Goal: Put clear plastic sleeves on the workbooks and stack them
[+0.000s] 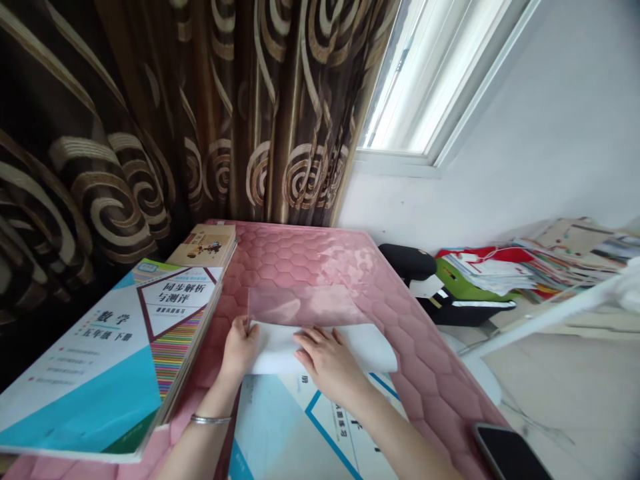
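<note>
A blue-and-white workbook [300, 427] lies on the pink quilted table cover [310, 260] in front of me. A clear plastic cover sheet [305, 305] with white backing paper [373, 347] rolled back rests over its far end. My left hand [239, 348] pinches the left edge of the sheet, fingers curled. My right hand [327, 360] lies flat on the white paper, fingers stretched out and pressing down. A silver bracelet [210, 419] circles my left wrist.
A stack of textbooks [115, 360] sits at the left, with a smaller book [205, 243] behind it. A dark phone [510, 453] lies at the table's right corner. Brown patterned curtains [175, 113] hang behind. Piled papers [525, 263] and a black object [407, 261] stand to the right.
</note>
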### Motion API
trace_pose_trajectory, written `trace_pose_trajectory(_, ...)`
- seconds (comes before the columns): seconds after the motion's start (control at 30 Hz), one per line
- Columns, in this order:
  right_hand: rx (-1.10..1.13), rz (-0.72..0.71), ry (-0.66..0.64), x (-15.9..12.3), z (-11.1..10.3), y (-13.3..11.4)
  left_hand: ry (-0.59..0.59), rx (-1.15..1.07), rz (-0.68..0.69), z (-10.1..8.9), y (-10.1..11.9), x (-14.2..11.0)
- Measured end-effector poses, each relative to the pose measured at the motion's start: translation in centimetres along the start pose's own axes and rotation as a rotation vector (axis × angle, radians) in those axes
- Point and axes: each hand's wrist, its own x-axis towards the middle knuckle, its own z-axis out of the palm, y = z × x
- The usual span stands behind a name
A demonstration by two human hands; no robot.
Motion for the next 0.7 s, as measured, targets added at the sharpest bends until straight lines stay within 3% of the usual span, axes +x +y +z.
trace_pose_trajectory(0.17,-0.096,-0.012,0.029,-1.3,-0.6,2.8,0.019,0.001,-0.01,0.0,-0.1,0.1)
trace_pose_trajectory(0.43,-0.075,0.042,0.083,-0.8,-0.5,4.4,0.053,0.036,0.002,0.1,-0.5,0.3)
trace_pose_trajectory(0.6,-0.056,0.367,0.147,-1.0,-1.7,8.5,0.072,0.014,-0.003,0.2,-0.7,0.4)
trace_pose_trajectory(0.7,0.167,0.612,0.105,-1.1,-1.6,11.5,0.077,0.015,0.005,0.2,-0.8,0.4)
